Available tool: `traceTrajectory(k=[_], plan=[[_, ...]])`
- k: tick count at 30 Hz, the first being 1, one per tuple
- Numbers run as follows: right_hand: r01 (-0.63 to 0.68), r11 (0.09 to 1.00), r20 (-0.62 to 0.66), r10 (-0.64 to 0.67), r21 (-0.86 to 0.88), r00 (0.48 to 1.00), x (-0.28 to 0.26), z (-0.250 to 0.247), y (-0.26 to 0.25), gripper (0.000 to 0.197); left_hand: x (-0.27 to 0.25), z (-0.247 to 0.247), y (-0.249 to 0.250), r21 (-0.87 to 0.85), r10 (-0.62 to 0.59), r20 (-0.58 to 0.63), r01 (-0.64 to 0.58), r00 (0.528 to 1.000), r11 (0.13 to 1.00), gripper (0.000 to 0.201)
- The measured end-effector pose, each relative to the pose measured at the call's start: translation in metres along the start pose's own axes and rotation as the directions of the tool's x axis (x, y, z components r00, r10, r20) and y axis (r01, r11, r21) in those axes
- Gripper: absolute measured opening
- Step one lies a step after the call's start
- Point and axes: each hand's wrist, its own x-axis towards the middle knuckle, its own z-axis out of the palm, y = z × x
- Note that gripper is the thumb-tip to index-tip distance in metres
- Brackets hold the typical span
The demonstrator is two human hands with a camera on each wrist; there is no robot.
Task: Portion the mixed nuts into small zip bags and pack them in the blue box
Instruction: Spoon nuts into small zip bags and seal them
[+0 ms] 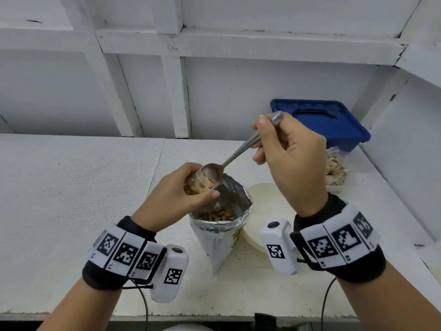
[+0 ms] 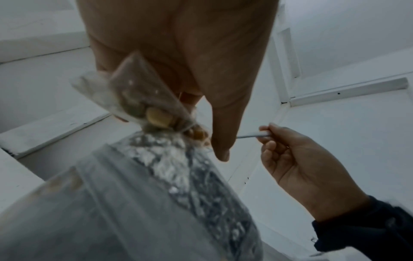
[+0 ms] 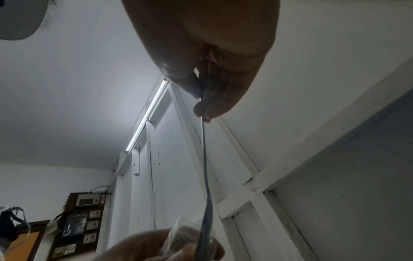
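Writing on the foil pouch [image 1: 220, 235] cannot be read; nuts lie inside it on the worktop [image 1: 71, 187]. Left hand [image 1: 171, 197] pinches a small zip bag [image 1: 198, 183] holding nuts above it. Right hand [image 1: 291, 158] fingers pinch a spoon [image 1: 229, 158] at the bag's mouth. Blue box [image 1: 319, 120] sits closed, far right.

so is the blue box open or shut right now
Shut. In the head view the blue box sits at the back right of the counter with its lid on, handle recess facing up.

Head view looks down at the table [image 1: 71, 187]; both wrist views look upward, close, sharing the spoon [image 1: 235, 154].
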Motion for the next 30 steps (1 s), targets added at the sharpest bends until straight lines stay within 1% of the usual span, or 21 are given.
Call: traceTrajectory(k=[2,5,7,9,11,13,15,18,21,25,26,30], plan=[[0.009,1.0,-0.035,-0.008,0.013,0.999,0.002,-0.006,0.001,0.026,-0.001,-0.002,-0.001,-0.001,-0.013,-0.024,0.013,1.0,1.0,0.036],[-0.03,0.999,-0.097,0.034,0.037,0.995,0.004,-0.016,0.008,0.019,-0.001,-0.005,-0.007,0.021,-0.028,-0.04,0.029,0.999,0.999,0.036],[-0.047,0.999,-0.102,0.048,0.012,0.994,0.0,-0.02,0.015,0.02,-0.001,-0.006,-0.01,0.036,-0.033,-0.041,0.035,0.999,0.999,0.036],[-0.042,0.998,-0.034,0.041,-0.04,0.999,-0.009,-0.017,0.022,0.019,-0.001,-0.006,-0.011,0.048,-0.034,-0.033,0.036,0.999,0.998,0.036],[-0.051,0.997,0.112,0.058,-0.065,0.992,-0.021,-0.01,0.03,0.02,0.0,-0.006,-0.013,0.058,-0.037,-0.019,0.038,0.999,0.998,0.037],[-0.064,0.993,0.291,0.092,-0.104,0.952,-0.033,0.0,0.041,0.019,0.001,-0.005,-0.013,0.072,-0.041,0.005,0.04,0.999,0.997,0.043],[-0.048,0.98,0.413,0.125,-0.191,0.902,-0.042,0.01,0.05,0.022,0.002,-0.005,-0.014,0.079,-0.046,0.022,0.045,0.999,0.996,0.052],[0.036,0.956,0.464,0.108,-0.292,0.879,-0.049,0.018,0.058,0.036,0.001,-0.005,-0.014,0.084,-0.055,0.022,0.053,0.998,0.995,0.055],[0.078,0.932,0.525,0.129,-0.354,0.842,-0.049,0.023,0.061,0.036,0.002,-0.005,-0.016,0.094,-0.059,0.013,0.058,0.998,0.994,0.048],[0.021,0.92,0.604,0.24,-0.392,0.76,-0.045,0.025,0.061,0.025,0.002,-0.003,-0.016,0.1,-0.068,0.009,0.066,0.998,0.993,0.042],[0.005,0.921,0.612,0.256,-0.39,0.749,-0.044,0.025,0.061,0.025,0.003,-0.003,-0.016,0.099,-0.069,0.008,0.068,0.998,0.993,0.041],[-0.075,0.917,0.587,0.311,-0.391,0.747,-0.043,0.024,0.062,0.027,0.004,-0.001,-0.015,0.093,-0.072,0.01,0.071,0.997,0.993,0.042]])
